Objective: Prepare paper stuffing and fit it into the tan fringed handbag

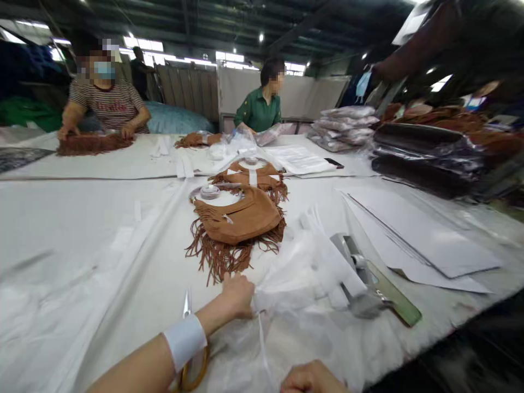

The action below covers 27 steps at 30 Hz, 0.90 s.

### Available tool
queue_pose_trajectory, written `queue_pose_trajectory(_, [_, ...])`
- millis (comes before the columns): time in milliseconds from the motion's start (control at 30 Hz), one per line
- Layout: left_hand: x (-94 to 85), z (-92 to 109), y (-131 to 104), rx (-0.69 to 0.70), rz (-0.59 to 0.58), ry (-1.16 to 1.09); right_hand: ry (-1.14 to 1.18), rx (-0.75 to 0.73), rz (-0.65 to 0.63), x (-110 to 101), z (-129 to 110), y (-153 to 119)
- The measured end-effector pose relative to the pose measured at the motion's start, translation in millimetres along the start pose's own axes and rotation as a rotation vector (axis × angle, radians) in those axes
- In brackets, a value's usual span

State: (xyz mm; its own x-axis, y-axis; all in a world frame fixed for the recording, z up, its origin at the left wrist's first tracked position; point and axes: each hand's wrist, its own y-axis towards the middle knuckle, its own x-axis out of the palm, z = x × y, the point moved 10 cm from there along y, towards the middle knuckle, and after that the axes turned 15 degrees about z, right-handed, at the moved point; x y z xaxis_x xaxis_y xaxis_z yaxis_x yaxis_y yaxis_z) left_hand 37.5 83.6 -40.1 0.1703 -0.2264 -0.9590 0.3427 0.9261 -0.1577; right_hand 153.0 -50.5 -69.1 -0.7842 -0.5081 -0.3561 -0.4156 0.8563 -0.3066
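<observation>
My left hand (237, 295) is closed at the edge of a thin clear plastic bag (295, 333), and its fingertips are hidden. Just beyond it hang the fringes of a brown suede-like handbag (241, 213), lying flat with its strap bundled in wrapping. Low in the picture, my right hand (313, 377) is curled over the plastic, partly cut off by the frame; what it grips does not show. A white band circles my left wrist. Under that forearm lie scissors (187, 303) with yellow-orange handles.
Another fringed bag (254, 176) lies behind. To the right are a tape dispenser (360, 273), white sheets (426, 229) and dark wrapped packages (421, 158). Across the table (82, 213), one person handles brown fringed material (94, 143); another, in green (260, 109), stands by plastic-wrapped goods.
</observation>
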Motion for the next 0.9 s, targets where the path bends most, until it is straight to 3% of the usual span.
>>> queue_pose_trajectory(67, [-7.6,1.5,4.0,0.043,-0.022,0.025,0.053,0.07,0.348,-28.0,19.9,22.7])
queue_pose_trajectory(167, [-20.6,4.0,6.1,0.056,-0.109,-0.121,0.25,0.097,0.587,-41.1,25.1,43.7])
queue_pose_trajectory(267, [-43.1,10.2,1.4,-0.004,-0.233,-0.494,0.599,-0.003,0.49,-27.0,-10.4,62.6])
queue_pose_trajectory(367, [-78.3,19.0,-8.2,-0.017,-0.306,-0.814,0.839,-0.037,0.482,-37.1,-42.5,61.5])
queue_pose_trajectory(467, [-106.8,17.8,-20.4,0.008,-0.33,-0.902,0.766,0.005,0.438,-67.6,-55.4,41.7])
queue_pose_trajectory(533, [-114.6,11.0,-27.3,0.01,-0.325,-0.901,0.489,0.01,0.409,-98.9,-57.5,20.9])
queue_pose_trajectory(600, [-111.0,5.6,-33.7,0.026,-0.346,-0.892,0.199,-0.057,0.477,-142.2,-62.2,-2.0])
queue_pose_trajectory(667, [-97.6,0.6,-39.0,0.034,-0.393,-0.884,-0.039,-0.146,0.377,-163.5,-69.6,-18.3])
queue_pose_trajectory(733, [-80.2,-5.3,-41.5,0.023,-0.432,-0.881,-0.219,-0.139,0.321,-182.2,-63.8,-29.7])
queue_pose_trajectory(900, [-45.8,-14.3,-38.7,0.023,-0.471,-0.886,-0.43,-0.072,0.436,-223.3,-29.9,-49.1])
